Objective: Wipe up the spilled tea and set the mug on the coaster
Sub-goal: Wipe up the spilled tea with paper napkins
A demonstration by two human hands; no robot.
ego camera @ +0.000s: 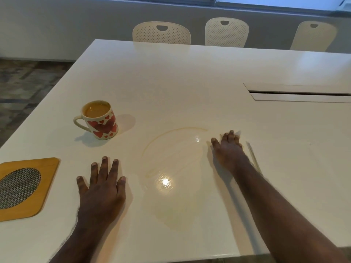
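A white mug (98,120) with red hearts stands upright at the left of the white table (171,76), full of milky tea, handle pointing left. A wooden coaster (43,186) with a metal mesh centre lies at the table's left edge, apart from the mug. A thin smear of spilled tea (171,158) with a brownish rim spreads across the middle. My left hand (102,188) lies flat on the table left of the spill, fingers apart, holding nothing. My right hand (228,149), blurred, presses a white tissue (238,133) onto the table at the spill's right edge; most of the tissue is hidden under the hand.
A cable hatch (296,93) is set into the table at the right. Three white chairs (161,33) stand along the far side. The table's left edge drops to a dark patterned floor (24,80).
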